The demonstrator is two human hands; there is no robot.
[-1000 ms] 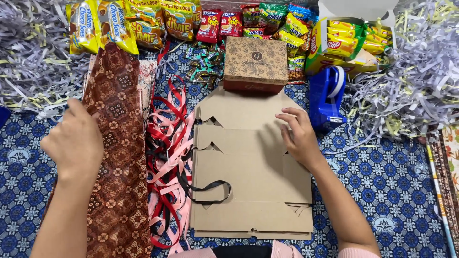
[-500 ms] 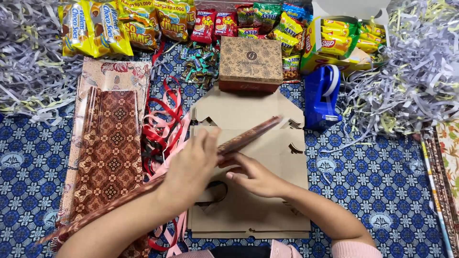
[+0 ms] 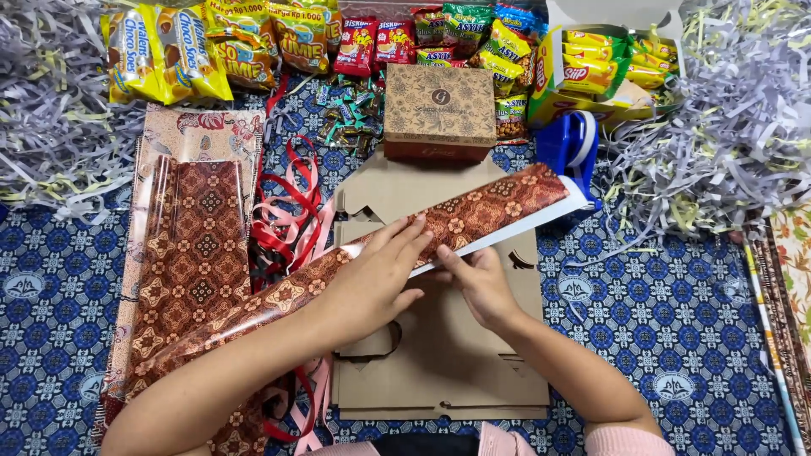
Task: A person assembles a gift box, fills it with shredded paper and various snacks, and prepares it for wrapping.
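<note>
Over the flat carton (image 3: pixel 439 355), mid-cloth, your left hand (image 3: pixel 372 274) and right hand (image 3: pixel 477 283) both pinch the wrap (image 3: pixel 473 215). Keep it taut; mind ribbons (image 3: pixel 287 219) near the left edge.

Brown flower-print wrapping paper (image 3: pixel 473 215) w/ white underside is lying slanted, half folded, over the flat cardboard (image 3: pixel 448 371).

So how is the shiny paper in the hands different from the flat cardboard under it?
The wrapping paper is glossy brown with flowers; the flat cardboard is plain tan. The paper is held up slanting by left hand and right hand; the cardboard lies flat. Both are brownish sheets.
</note>
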